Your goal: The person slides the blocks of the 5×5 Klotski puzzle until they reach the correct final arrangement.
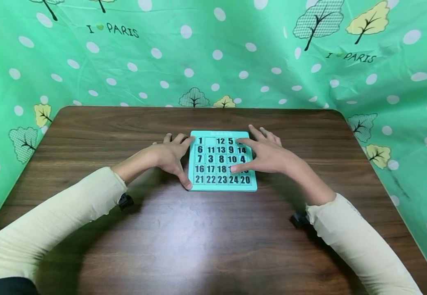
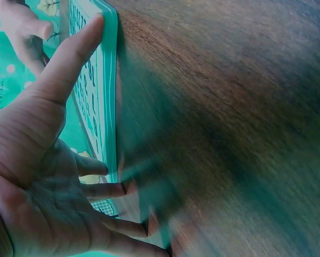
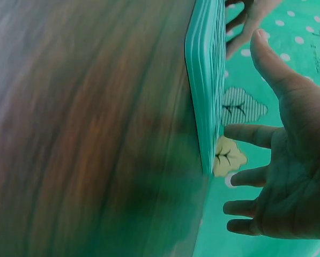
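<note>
A turquoise sliding number puzzle (image 1: 223,188) lies flat on the table, its tiles bearing black numbers. One gap shows in the top row, just right of tile 1. At the puzzle's left edge, my left hand (image 1: 169,157) has its thumb on the near corner and its index finger by the far corner, fingers spread and fairly straight. My right hand (image 1: 270,157) is over the right side, thumb and index finger stretched above the tiles and hiding some numbers. In the right wrist view, those fingers (image 3: 251,135) look raised off the puzzle.
The brown wood-grain table (image 1: 183,237) reaches around the puzzle on all sides. Behind and beside it hangs a green dotted cloth (image 1: 206,41) with printed trees. Both forearms come in from the near side in cream sleeves (image 1: 69,213), with a dark device at each wrist.
</note>
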Available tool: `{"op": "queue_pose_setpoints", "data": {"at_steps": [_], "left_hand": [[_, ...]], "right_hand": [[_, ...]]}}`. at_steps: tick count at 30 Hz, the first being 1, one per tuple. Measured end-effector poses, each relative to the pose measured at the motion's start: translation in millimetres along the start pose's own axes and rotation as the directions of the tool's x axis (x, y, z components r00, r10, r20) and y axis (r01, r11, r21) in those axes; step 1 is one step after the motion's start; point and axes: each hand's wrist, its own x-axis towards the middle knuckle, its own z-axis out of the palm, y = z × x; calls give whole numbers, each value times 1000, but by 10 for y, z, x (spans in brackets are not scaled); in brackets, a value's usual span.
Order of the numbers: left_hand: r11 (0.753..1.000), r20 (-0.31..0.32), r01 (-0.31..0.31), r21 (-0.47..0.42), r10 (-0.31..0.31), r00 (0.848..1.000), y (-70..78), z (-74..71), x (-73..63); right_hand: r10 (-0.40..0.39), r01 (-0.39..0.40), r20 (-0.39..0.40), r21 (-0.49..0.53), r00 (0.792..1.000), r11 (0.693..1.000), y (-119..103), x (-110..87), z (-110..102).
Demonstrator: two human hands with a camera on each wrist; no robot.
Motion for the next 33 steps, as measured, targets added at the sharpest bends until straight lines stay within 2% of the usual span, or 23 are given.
{"op": "queue_pose_setpoints", "data": {"at_steps": [8,21,33], "left_hand": [[1000,6,5,9,-5,1000,-5,6,8],[1000,10,5,14,-5,1000,-8,-3,26],[1000,19,5,11,-6,1000,-8,-11,19]], "right_hand": [[20,-20,2,-1,1000,1000,125,-54,-44],[-26,27,33,-5,999,1000,25,30,31],[-58,58,19,-20,998,998,85,-366,22]]}}
